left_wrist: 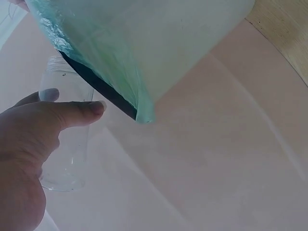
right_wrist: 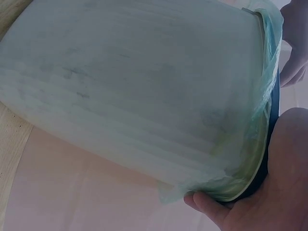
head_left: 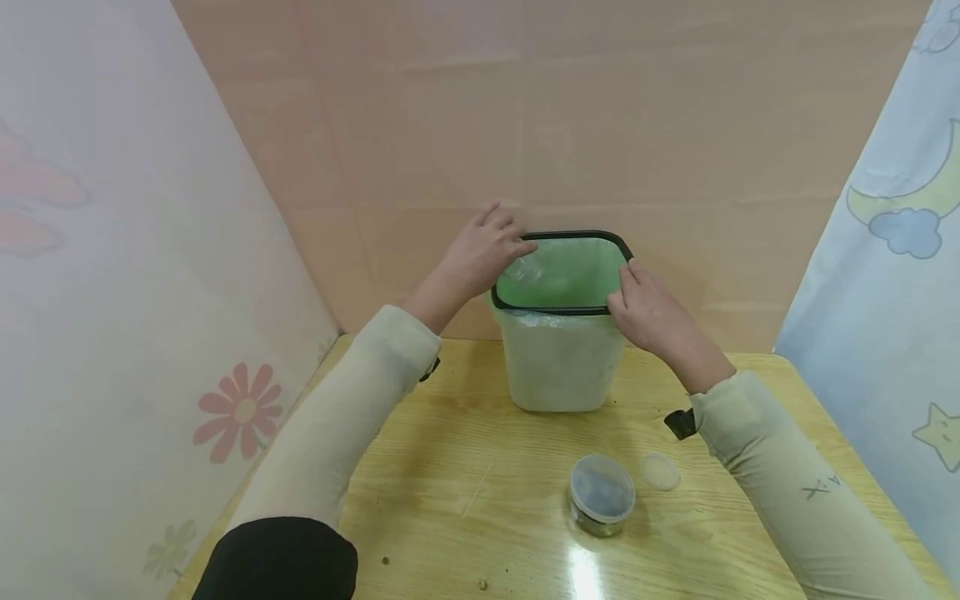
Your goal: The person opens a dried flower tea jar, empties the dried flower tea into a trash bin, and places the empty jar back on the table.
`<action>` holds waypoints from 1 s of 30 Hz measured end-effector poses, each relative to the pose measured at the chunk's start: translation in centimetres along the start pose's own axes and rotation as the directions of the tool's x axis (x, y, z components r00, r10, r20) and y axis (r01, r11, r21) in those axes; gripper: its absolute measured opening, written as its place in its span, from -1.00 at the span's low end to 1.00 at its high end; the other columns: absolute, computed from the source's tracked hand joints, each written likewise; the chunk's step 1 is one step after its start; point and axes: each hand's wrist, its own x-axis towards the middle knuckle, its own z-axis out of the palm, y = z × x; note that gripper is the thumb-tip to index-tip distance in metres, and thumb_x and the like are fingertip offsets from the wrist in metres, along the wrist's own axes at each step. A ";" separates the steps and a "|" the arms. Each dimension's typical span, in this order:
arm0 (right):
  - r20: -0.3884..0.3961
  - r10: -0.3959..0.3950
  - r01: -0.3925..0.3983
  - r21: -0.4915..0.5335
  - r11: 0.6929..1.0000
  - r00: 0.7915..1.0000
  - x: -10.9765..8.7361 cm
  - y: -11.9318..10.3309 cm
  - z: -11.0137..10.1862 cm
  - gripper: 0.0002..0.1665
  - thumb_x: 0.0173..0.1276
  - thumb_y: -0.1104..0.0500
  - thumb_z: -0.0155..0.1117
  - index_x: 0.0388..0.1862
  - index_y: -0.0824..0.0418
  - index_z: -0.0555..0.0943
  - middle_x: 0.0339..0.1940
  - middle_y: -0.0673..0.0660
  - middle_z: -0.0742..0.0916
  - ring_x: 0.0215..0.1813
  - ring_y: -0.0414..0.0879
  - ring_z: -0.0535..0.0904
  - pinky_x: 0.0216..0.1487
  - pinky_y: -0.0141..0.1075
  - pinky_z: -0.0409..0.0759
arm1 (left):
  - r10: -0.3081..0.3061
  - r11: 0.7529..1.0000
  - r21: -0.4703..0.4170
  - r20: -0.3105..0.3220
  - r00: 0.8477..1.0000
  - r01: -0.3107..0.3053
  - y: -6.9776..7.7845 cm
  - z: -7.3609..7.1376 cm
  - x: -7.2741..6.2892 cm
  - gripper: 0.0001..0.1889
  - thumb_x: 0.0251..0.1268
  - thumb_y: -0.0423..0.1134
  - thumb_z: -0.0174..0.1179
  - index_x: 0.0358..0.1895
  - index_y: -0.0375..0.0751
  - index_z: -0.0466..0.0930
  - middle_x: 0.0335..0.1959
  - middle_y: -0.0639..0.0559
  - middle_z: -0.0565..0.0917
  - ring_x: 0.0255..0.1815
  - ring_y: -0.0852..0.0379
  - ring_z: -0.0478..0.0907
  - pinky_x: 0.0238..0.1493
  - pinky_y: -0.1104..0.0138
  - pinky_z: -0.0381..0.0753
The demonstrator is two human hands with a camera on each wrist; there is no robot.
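Observation:
A white trash bin point(head_left: 562, 367) with a black rim point(head_left: 577, 234) and a green liner bag point(head_left: 573, 271) stands upright on the table. At the left of its mouth, my left hand point(head_left: 486, 250) holds a clear plastic jar point(head_left: 525, 268) tipped toward the inside. In the left wrist view, thumb and fingers lie around the jar point(left_wrist: 72, 149), its threaded neck close to the rim. My right hand point(head_left: 648, 308) grips the bin's rim at the right front corner. The right wrist view shows fingers point(right_wrist: 208, 208) under the rim, against the folded-over liner point(right_wrist: 267, 91).
Nearer on the wooden table point(head_left: 427, 483) stands a squat clear jar with a translucent lid point(head_left: 602, 490). A flat round clear lid point(head_left: 660, 471) lies to its right. Small dark crumbs dot the front. A beige wall point(head_left: 420, 125) rises behind, with patterned panels at both sides.

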 end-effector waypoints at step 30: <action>0.006 0.010 -0.010 -0.018 1.000 1.000 -0.5 -0.1 0.0 -0.22 0.56 0.07 -0.53 0.57 0.56 -0.10 0.62 0.50 -0.04 0.63 0.39 -0.19 0.57 0.22 -0.16 | -0.027 0.998 -0.055 0.022 0.999 0.028 -0.2 0.4 -0.5 -0.37 0.47 -0.44 0.14 0.51 0.18 0.34 0.41 0.02 0.48 0.49 -0.09 0.25 0.59 -0.01 0.00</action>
